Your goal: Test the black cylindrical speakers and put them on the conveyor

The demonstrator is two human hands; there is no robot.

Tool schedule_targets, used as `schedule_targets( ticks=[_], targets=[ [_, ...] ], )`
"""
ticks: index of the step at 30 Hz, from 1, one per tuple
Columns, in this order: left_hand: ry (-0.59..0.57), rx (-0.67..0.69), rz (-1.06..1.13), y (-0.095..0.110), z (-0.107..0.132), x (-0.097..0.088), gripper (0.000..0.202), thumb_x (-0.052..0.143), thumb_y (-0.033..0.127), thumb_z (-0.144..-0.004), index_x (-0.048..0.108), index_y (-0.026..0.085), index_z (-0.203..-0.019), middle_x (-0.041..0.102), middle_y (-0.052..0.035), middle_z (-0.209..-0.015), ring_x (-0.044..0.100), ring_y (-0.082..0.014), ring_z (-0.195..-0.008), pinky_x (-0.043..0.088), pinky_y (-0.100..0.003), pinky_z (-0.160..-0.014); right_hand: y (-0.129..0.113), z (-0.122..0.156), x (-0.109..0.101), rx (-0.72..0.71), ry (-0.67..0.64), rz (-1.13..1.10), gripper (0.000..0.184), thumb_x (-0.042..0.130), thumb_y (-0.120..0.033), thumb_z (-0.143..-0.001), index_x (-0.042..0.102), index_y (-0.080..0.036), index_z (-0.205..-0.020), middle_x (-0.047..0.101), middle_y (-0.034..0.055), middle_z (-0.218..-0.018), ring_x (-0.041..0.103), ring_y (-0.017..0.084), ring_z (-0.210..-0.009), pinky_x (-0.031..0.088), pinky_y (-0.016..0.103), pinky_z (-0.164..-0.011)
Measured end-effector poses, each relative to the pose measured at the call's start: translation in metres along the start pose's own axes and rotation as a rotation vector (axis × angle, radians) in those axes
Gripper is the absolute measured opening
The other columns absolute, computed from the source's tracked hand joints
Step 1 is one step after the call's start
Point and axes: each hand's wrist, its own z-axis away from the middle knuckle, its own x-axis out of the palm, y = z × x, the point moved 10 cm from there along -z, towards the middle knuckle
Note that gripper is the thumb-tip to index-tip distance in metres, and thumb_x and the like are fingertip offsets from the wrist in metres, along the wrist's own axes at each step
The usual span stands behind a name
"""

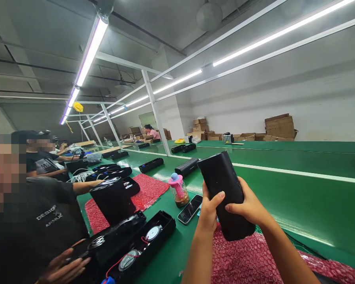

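Holding a black speaker (226,195) up over the red bubble wrap (248,260), the left hand (209,213) and the right hand (248,207) are both clamped around its lower half. The fingers hide part of its sides, and its bottom end blocks some of the wrap. The wrap is cut off at the near edge. To the left, a co-worker's hand (66,268) rests on an open speaker shell (130,244) with round parts and red wires inside. That person's dark shirt has white writing; "DESIGN" can be read, but the words under it are too blurry. A phone (189,209) lies just left of the held speaker, and a small bottle with a pink lid (179,191) stands beside it. Farther off, more black speakers (150,165) lie along the green belt (298,189). Far away, brown boxes (279,127) sit by the wall, and any marks on them are too small to read.
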Motion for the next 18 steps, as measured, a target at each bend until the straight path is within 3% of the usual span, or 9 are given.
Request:
schedule_targets(
  ticks=[5, 12, 15, 18],
  targets=[
    [0.008, -0.031, 0.11, -0.004, -0.001, 0.0, 0.086, 0.077, 0.031, -0.064, 0.036, 0.026, -0.14, 0.069, -0.0082, -0.107, 0.068, -0.0293, -0.091, 0.055, -0.045, -0.084, -0.007, 0.004, -0.001, -0.046, 0.06, 0.129, 0.073, 0.07, -0.03, -0.058, 0.041, -0.019, -0.124, 0.056, 0.0068, -0.111, 0.055, 0.026, -0.1, 0.049, 0.04, -0.085],
    [-0.083, -0.069, 0.118, -0.004, -0.007, -0.001, 0.072, 0.076, 0.028, -0.057, 0.055, 0.019, -0.125, 0.071, -0.0096, -0.105, 0.066, -0.0325, -0.098, 0.054, -0.044, -0.088, -0.011, 0.008, -0.003, -0.081, 0.085, 0.373, 0.086, 0.073, -0.034, -0.06, 0.036, -0.02, -0.137, 0.052, 0.0115, -0.125, 0.05, 0.033, -0.116, 0.043, 0.047, -0.098],
    [-0.078, -0.041, 0.144, 0.0, -0.004, 0.002, 0.062, 0.076, 0.03, -0.057, 0.062, 0.016, -0.116, 0.072, -0.0099, -0.101, 0.067, -0.0327, -0.095, 0.054, -0.044, -0.086, -0.01, 0.01, -0.007, -0.094, 0.051, 0.294, 0.095, 0.074, -0.04, -0.062, 0.029, -0.02, -0.143, 0.041, 0.0138, -0.14, 0.041, 0.034, -0.128, 0.033, 0.051, -0.107],
    [0.023, -0.011, 0.202, 0.004, -0.003, -0.007, 0.049, 0.077, 0.032, -0.052, 0.068, 0.017, -0.099, 0.073, -0.0089, -0.094, 0.068, -0.0313, -0.087, 0.056, -0.043, -0.08, -0.01, 0.013, -0.012, -0.138, -0.043, 0.034, 0.09, 0.071, -0.05, -0.071, 0.027, -0.024, -0.145, 0.038, 0.0124, -0.145, 0.038, 0.032, -0.132, 0.03, 0.051, -0.11]
  ],
)
